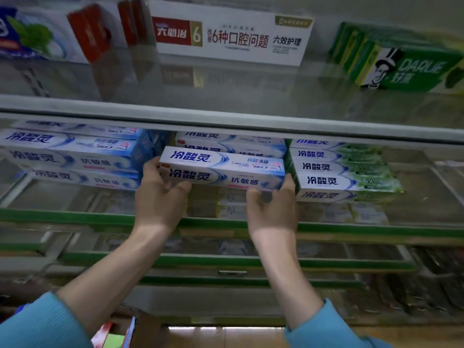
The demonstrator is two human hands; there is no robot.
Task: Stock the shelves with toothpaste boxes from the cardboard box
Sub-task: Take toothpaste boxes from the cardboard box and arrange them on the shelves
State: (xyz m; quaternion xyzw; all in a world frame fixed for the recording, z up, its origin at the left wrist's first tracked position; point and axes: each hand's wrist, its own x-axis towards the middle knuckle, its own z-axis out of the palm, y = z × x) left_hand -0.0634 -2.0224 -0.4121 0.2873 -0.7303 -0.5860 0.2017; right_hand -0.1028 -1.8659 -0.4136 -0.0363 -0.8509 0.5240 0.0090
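A white and blue toothpaste box (222, 169) lies lengthwise in front of the middle glass shelf (75, 197). My left hand (159, 194) grips its left end, thumb under the box. My right hand (272, 204) holds its right end from below. Right behind it sits a short stack of the same boxes (231, 141). To the left stands a taller stack of blue boxes (72, 154), to the right a stack with green leaf print (341, 172). The cardboard box shows only as a brown edge (148, 327) at the bottom, between my arms.
The glass shelf above (226, 106) carries a long white and red box (231, 33), red packs (90, 31) and green Darlie boxes (406, 64). Green-edged shelves (226, 259) run below my wrists. Colourful packs (108, 335) lie at the bottom left.
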